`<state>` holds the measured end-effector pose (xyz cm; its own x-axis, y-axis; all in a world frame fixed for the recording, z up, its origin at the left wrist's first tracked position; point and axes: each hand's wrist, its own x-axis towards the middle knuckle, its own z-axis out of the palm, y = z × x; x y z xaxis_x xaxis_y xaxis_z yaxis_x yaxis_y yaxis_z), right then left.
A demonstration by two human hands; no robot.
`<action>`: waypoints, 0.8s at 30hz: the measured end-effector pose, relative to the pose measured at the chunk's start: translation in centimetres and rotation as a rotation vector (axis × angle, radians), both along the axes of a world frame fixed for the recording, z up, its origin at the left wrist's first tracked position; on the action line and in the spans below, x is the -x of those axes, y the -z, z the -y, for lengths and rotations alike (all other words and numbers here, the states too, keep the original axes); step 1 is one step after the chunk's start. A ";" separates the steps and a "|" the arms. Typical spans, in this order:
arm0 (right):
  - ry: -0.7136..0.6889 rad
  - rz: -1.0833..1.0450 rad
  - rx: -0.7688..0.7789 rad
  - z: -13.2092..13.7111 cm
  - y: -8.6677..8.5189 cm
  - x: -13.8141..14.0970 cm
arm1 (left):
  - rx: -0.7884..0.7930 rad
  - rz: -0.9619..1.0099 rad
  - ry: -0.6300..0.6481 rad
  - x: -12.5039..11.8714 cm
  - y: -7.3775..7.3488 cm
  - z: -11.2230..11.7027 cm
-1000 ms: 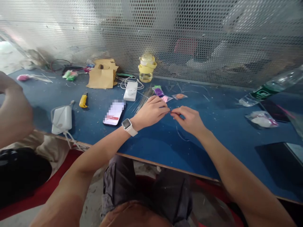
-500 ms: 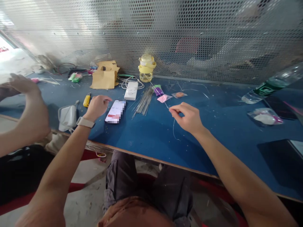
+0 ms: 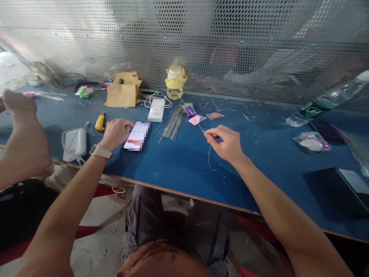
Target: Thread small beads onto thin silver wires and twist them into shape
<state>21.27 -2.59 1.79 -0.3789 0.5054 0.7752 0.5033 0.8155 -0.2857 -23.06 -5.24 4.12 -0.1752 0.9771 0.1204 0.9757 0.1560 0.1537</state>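
My right hand (image 3: 225, 143) hovers over the blue table (image 3: 259, 161) with thumb and forefinger pinched on a thin wire (image 3: 209, 154) that curls down to the tabletop. My left hand (image 3: 115, 132), with a white watch on its wrist, rests with curled fingers against the left edge of a smartphone (image 3: 137, 135) lying screen up. A bundle of thin metal wires (image 3: 172, 124) lies between the two hands, farther back. Small bags of purple (image 3: 189, 110), pink (image 3: 196, 119) and orange (image 3: 215, 115) beads lie just behind it.
Another person's arm and hand (image 3: 20, 130) reach in at the left. A white pouch (image 3: 74, 143), yellow cutter (image 3: 100, 122), cardboard box (image 3: 122, 92), white charger (image 3: 156, 110) and yellow-lidded jar (image 3: 175, 82) stand behind. A plastic bottle (image 3: 323, 102) and a bagged item (image 3: 311, 142) lie right. Perforated metal screen at back.
My left hand left the wire, swung left and came to rest at the phone. My right hand stayed put, keeping the wire pinched. The other person's hand rose at the left.
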 end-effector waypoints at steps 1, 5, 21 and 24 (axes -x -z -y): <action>-0.001 -0.001 0.001 0.0 0.0 0.0 | -0.014 -0.015 0.001 0.1 -0.2 -0.1; 0.001 0.006 0.001 0.1 -0.1 0.0 | -0.057 -0.031 -0.030 0.5 -1.0 -0.4; -0.030 0.017 -0.045 0.0 0.0 -0.1 | -0.106 -0.010 0.055 1.4 2.3 -1.9; -0.034 0.008 -0.058 0.0 0.0 0.0 | 0.024 -0.083 -0.033 1.0 1.9 -2.0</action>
